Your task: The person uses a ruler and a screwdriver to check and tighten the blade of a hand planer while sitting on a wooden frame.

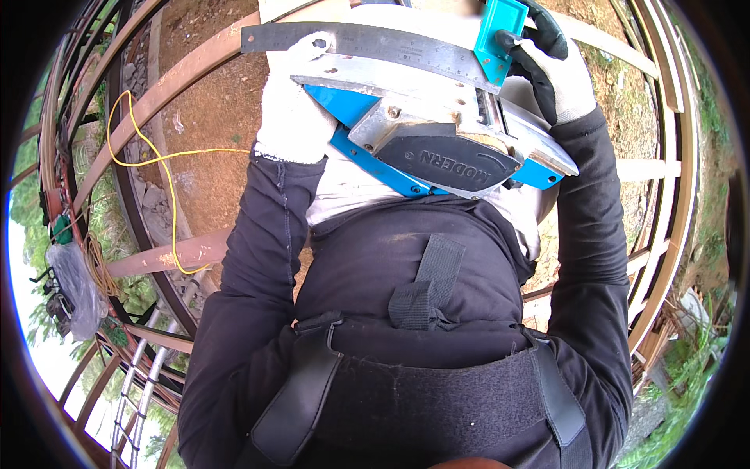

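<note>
A blue and silver electric hand planer (445, 152) lies across my lap, its flat metal sole facing up and its black side cover toward me. Along the sole runs the steel blade of a try square (367, 45), which has ruler marks. My right hand (558, 74), in a white and black glove, grips the square's teal handle (500, 35) near the planer's right end. In a white glove, my left hand (297, 105) is closed around the planer's left end, with a fingertip against the steel blade. The rest of its fingers are partly hidden.
Wooden beams (168, 90) span around me above brown soil. A yellow cord (168, 168) loops at the left. Beyond it are a metal ladder (141, 383) and a clear plastic bag (78, 289) on the frame. More timber (672, 195) curves along the right.
</note>
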`<action>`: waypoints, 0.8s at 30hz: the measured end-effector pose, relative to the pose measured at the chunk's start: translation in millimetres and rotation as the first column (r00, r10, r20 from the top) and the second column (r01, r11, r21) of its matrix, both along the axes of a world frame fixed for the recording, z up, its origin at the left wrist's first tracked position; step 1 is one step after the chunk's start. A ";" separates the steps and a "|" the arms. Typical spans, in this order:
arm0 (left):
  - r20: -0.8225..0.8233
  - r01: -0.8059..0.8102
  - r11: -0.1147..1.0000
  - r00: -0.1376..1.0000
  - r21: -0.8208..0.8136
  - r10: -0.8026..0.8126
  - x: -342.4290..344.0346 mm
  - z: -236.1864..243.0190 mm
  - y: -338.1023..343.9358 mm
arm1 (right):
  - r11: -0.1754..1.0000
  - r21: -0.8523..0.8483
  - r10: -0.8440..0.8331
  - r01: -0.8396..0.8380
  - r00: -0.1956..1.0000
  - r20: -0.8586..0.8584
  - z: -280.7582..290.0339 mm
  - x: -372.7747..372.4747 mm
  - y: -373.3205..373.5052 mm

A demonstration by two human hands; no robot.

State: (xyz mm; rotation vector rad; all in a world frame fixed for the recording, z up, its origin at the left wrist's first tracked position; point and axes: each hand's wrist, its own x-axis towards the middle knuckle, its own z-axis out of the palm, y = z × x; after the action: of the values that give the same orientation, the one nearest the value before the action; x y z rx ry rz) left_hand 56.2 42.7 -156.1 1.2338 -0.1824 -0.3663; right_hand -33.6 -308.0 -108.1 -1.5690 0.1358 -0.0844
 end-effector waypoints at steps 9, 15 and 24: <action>-0.349 -0.102 0.949 0.937 -0.298 -0.008 -14.7 45.4 -19.8 | 0.992 0.115 0.030 -0.044 0.993 0.114 34.7 4.4 36.5; 0.462 -0.067 0.934 0.880 0.351 -0.111 7.8 -10.2 6.0 | 0.997 -0.077 -0.021 0.019 0.999 -0.027 5.7 -2.4 -2.1; -0.478 -0.089 0.914 0.869 -0.396 -0.123 1.5 29.8 -21.1 | 0.996 -0.079 -0.048 0.045 0.998 -0.035 12.7 -3.4 2.4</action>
State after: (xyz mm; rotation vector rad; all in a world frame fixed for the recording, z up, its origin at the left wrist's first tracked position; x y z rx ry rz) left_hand 57.7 21.5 -126.3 0.6913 0.1712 -0.6174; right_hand -37.0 -305.6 -95.4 -1.6462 0.2000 -0.0986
